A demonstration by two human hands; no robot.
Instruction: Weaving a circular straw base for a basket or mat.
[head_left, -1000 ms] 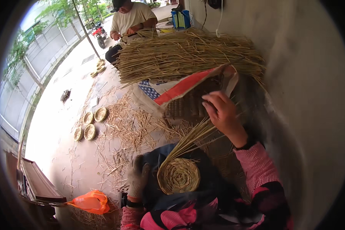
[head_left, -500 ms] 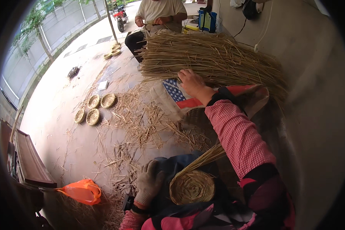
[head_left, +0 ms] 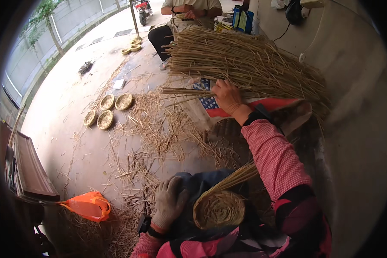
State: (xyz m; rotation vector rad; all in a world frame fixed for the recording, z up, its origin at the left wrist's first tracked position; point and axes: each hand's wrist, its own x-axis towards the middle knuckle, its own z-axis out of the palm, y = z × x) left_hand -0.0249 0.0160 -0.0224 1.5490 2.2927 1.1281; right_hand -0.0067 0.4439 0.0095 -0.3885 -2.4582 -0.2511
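Observation:
My right hand (head_left: 228, 96), bare, has its fingers closed around a few straw stalks (head_left: 185, 91) at the near edge of a large straw bundle (head_left: 245, 60). Beneath it lies a cloth sack (head_left: 262, 104) with a red band and a blue patch of white stars. My left hand (head_left: 170, 200), in a pale knitted glove, rests on my dark-clothed leg with fingers stretched out and nothing in it. In my lap sits a round coiled straw basket (head_left: 219, 210); a tail of loose straw (head_left: 236, 177) runs from its rim toward my right forearm.
Several small straw baskets (head_left: 105, 119) stand on the floor at left, amid straw scraps (head_left: 159, 124). An orange plastic bag (head_left: 88, 206) lies near a brown wooden panel (head_left: 34, 165). Beyond the bundle a seated person (head_left: 193, 15) works with both hands. A wall (head_left: 352, 107) bounds the right side.
My right hand has closed on a few stalks, which now stick out leftward from the bundle over the cloth sack. My left hand stays on my leg. The view has shifted slightly.

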